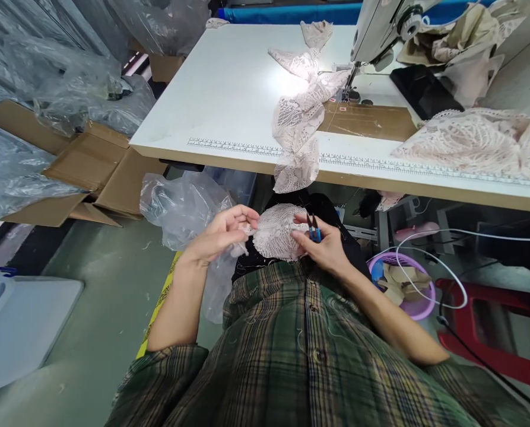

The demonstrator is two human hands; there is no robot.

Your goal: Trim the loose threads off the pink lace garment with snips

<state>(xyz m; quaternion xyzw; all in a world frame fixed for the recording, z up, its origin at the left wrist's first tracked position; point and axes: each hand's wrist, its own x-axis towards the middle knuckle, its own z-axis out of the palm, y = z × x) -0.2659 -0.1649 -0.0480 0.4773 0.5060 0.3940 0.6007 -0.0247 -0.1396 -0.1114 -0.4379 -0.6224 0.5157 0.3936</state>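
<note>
A pale pink lace piece [277,232] lies over my lap, stretched between my two hands. My left hand [218,234] pinches its left end, where a bit of lace hangs below the fingers. With thumb and finger, my right hand [321,242] holds the lace at its right side. Blue-handled thread snips [313,230] are also in my right hand, their dark tips pointing up towards the table. Above my lap, a strip of gathered lace [297,118] trails from the sewing machine [371,35] over the table's front edge.
The white table [220,89] has a ruler [242,146] along its front. More lace [478,142] lies on the right. At left are an opened cardboard box [91,160] and plastic bags [189,204]. A purple basket [425,308] and red stool [465,338] stand at right.
</note>
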